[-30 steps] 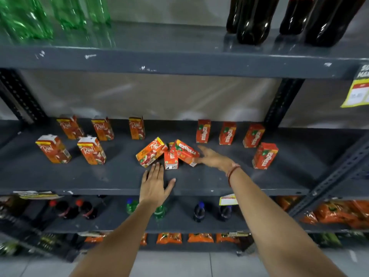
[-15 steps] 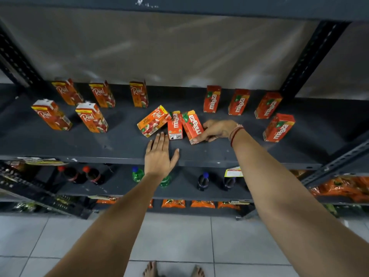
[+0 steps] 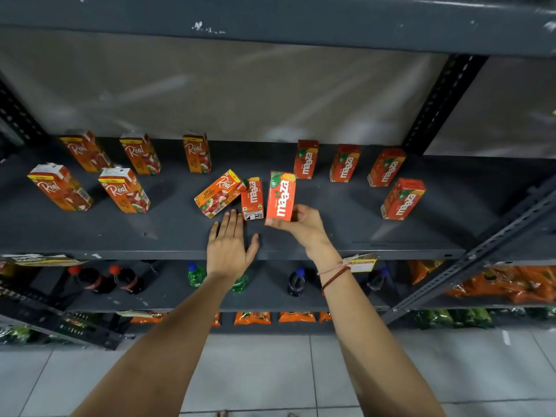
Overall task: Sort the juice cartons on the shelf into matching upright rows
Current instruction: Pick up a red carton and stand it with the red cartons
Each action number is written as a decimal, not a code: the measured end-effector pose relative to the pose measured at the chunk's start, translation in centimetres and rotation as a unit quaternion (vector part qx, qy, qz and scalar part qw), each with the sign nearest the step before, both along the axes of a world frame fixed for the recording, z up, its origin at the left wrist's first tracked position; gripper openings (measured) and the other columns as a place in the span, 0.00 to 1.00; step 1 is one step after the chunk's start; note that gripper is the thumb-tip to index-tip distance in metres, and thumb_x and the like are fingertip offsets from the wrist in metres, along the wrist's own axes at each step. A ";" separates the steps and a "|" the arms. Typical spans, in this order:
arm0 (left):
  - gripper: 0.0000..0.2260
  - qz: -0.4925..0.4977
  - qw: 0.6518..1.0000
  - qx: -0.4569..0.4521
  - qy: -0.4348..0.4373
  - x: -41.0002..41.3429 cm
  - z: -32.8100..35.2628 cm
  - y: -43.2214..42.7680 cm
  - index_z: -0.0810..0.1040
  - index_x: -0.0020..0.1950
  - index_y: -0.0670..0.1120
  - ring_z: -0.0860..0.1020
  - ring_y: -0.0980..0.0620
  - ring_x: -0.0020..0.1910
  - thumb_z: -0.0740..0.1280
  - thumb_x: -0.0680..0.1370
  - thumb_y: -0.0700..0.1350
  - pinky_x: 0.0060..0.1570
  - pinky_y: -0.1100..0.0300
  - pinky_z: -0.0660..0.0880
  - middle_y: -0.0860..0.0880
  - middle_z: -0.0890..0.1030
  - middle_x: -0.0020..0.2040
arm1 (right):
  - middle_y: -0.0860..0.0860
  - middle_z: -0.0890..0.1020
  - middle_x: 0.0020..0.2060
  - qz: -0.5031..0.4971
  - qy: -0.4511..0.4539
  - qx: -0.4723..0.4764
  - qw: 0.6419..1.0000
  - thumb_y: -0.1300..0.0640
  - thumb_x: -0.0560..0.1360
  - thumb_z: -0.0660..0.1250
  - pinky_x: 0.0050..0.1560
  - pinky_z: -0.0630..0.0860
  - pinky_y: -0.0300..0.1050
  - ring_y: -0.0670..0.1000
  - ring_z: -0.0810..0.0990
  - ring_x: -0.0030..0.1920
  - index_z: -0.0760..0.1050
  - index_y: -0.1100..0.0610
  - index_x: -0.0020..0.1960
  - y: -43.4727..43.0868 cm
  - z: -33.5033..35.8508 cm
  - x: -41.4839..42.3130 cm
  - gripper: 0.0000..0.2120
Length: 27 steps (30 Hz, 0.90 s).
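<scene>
My right hand grips a Maaza carton by its lower end and holds it upright just above the dark shelf. To its left a second Maaza carton and a Real apple carton lie flat, touching each other. My left hand rests flat on the shelf, fingers spread, just below those two. Several Real cartons stand upright on the left side. Several Maaza cartons stand upright on the right, three of them along the back.
The upper shelf edge overhangs close above. A slanted metal upright stands at the back right, and a diagonal rail crosses at the right. Bottles and orange packets fill the shelves below. A price tag hangs off the shelf front.
My right hand has closed on the rightmost fallen Maaza carton and raised it from lying tilted to upright. My left hand has stayed flat on the shelf. The view has tilted down.
</scene>
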<state>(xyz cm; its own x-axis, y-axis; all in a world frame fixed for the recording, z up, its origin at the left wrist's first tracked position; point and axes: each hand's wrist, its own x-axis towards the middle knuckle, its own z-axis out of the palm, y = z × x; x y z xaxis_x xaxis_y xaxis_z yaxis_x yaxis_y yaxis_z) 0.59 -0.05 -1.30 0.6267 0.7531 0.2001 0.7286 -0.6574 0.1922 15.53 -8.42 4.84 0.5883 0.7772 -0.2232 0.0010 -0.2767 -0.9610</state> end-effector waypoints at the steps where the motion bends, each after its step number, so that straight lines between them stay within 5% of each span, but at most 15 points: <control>1: 0.31 0.000 1.000 0.001 0.001 0.0 0.0 0.0 0.67 0.69 0.37 0.68 0.42 0.68 0.48 0.77 0.58 0.67 0.46 0.62 0.38 0.71 0.68 | 0.50 0.83 0.43 -0.003 -0.006 0.004 1.000 0.55 0.59 0.80 0.53 0.76 0.43 0.50 0.82 0.49 0.76 0.54 0.44 -0.1 0.2 -0.3 0.18; 10: 0.30 -0.003 1.000 0.000 -0.006 0.0 0.0 -0.1 0.67 0.69 0.36 0.68 0.42 0.68 0.49 0.77 0.58 0.66 0.45 0.63 0.38 0.71 0.68 | 0.50 0.83 0.44 -0.008 -0.011 0.023 1.000 0.56 0.60 0.80 0.50 0.76 0.41 0.50 0.82 0.48 0.74 0.51 0.41 -0.3 0.5 -1.1 0.16; 17: 0.31 -0.003 1.000 0.004 -0.001 -0.1 -0.1 0.0 0.67 0.69 0.37 0.68 0.42 0.68 0.48 0.77 0.58 0.66 0.45 0.63 0.38 0.71 0.68 | 0.52 0.82 0.47 -0.051 0.037 0.067 0.996 0.63 0.62 0.78 0.51 0.76 0.41 0.51 0.81 0.50 0.73 0.57 0.51 -1.9 -0.1 1.2 0.21; 23: 0.31 -0.002 1.000 0.010 -0.002 0.0 -0.1 0.1 0.68 0.69 0.37 0.69 0.42 0.67 0.48 0.77 0.58 0.66 0.45 0.63 0.39 0.71 0.68 | 0.53 0.82 0.46 -0.122 -0.089 0.026 0.988 0.62 0.60 0.79 0.53 0.77 0.48 0.52 0.82 0.47 0.74 0.58 0.49 -4.3 -0.5 7.1 0.22; 27: 0.30 -0.004 1.000 0.013 -0.002 0.0 -0.2 0.1 0.69 0.68 0.37 0.69 0.42 0.67 0.49 0.77 0.58 0.66 0.45 0.64 0.38 0.72 0.67 | 0.63 0.82 0.51 -0.150 -0.134 -0.003 0.980 0.67 0.61 0.77 0.53 0.78 0.48 0.54 0.80 0.48 0.73 0.66 0.53 -5.6 -0.7 10.5 0.23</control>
<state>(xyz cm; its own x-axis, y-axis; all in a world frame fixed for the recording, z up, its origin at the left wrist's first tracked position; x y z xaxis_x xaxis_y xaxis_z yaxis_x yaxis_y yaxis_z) 0.61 0.04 -1.51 0.6315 0.7428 0.2226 0.7230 -0.6678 0.1772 26.02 -13.97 4.18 0.8280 0.5597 -0.0335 0.1703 -0.3081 -0.9360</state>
